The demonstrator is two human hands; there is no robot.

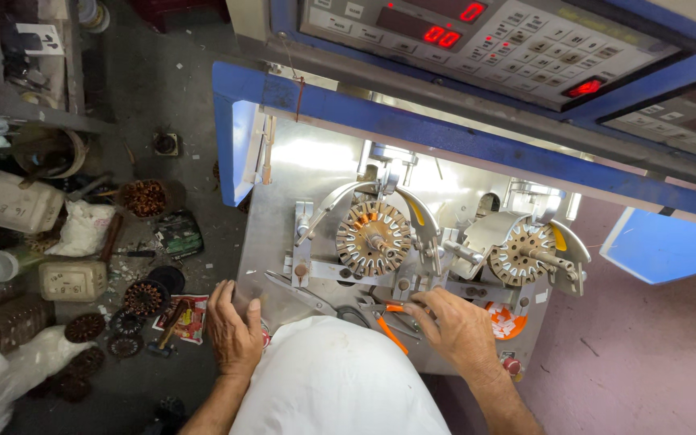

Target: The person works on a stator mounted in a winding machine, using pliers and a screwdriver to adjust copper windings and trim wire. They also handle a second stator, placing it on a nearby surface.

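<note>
My left hand (231,329) rests flat on the front left edge of the metal machine table (283,201), fingers together, holding nothing. My right hand (454,322) lies on the table's front, its fingers curled over orange-handled pliers (391,330) beside grey scissors (316,300). Above them two round slotted stator cores sit on the machine's spindles: a left stator (374,238) and a right stator (525,254), each flanked by curved metal guides. My white-clothed body (336,383) hides the table's front middle.
A blue-framed control panel (493,40) with red digits overhangs the machine. On the dark floor at left lie several wound stator cores (142,298), plastic containers (10,200), a white bag (82,229) and a red packet (187,316). Pink floor lies at right.
</note>
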